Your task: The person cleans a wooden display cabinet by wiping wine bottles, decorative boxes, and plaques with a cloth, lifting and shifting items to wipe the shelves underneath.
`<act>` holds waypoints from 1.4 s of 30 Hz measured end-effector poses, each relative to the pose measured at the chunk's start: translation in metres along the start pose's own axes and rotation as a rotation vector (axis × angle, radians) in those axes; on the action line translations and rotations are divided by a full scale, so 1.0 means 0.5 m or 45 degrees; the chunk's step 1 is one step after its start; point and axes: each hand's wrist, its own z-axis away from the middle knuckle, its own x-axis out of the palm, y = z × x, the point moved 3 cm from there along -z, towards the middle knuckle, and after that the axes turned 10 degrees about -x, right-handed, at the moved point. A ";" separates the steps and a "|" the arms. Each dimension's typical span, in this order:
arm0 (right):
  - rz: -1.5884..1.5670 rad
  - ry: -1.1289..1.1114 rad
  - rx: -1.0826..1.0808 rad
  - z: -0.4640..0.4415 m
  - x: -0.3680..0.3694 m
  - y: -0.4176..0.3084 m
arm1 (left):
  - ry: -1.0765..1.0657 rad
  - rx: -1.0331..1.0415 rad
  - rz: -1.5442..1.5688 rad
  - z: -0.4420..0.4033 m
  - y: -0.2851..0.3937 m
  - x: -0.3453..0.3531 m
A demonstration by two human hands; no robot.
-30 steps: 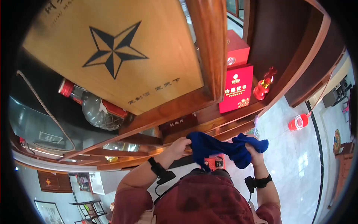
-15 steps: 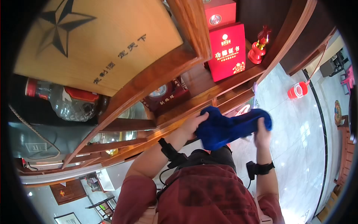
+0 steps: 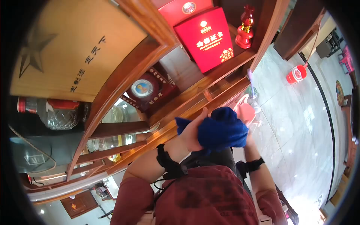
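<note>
A blue cloth (image 3: 223, 131) is bunched up between my two hands in front of my body. My left hand (image 3: 192, 134) grips it from the left, thumb pointing up, with a loose corner sticking out beyond the fingers. At the cloth's right end is my right hand (image 3: 249, 140), closed on it; the bundle covers most of its fingers. Black straps with small devices circle both wrists. Just beyond the cloth runs the edge of a wooden display shelf (image 3: 195, 99).
On the shelf stand a red certificate box (image 3: 206, 41), a red lamp-shaped ornament (image 3: 245, 32) and a dark red box with a round emblem (image 3: 150, 90). Left are a star-marked wooden box (image 3: 71, 45) and a glass bottle (image 3: 60, 114). A red mop bucket (image 3: 296, 74) stands on the tiled floor.
The cloth was stretched out between my hands and is now gathered into a bundle. My right hand has moved left, closer to my left hand. The view has shifted slightly.
</note>
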 end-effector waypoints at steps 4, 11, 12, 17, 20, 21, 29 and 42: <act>-0.247 0.016 -0.070 -0.002 0.257 -0.123 | 0.570 0.374 -0.912 -0.008 0.047 -0.028; 0.027 -0.023 0.032 0.010 0.207 -0.113 | 1.026 0.614 -2.132 -0.024 0.069 -0.069; 0.027 -0.032 0.017 0.010 0.197 -0.120 | 0.987 0.573 -2.170 -0.027 0.077 -0.064; 0.091 0.136 -0.104 0.003 0.107 -0.172 | 1.099 0.869 -1.836 -0.018 0.199 0.033; 0.061 0.208 -0.172 -0.015 0.107 -0.207 | 1.316 1.275 -1.456 -0.039 0.310 -0.011; 0.081 0.183 -0.171 -0.016 0.095 -0.214 | 1.313 1.289 -1.461 -0.053 0.327 -0.016; 0.468 0.001 -0.067 -0.007 0.056 -0.226 | 1.116 1.327 -1.172 -0.130 0.393 -0.067; 0.718 -0.236 0.164 -0.016 0.131 -0.275 | 0.969 1.292 -1.504 -0.138 0.336 -0.034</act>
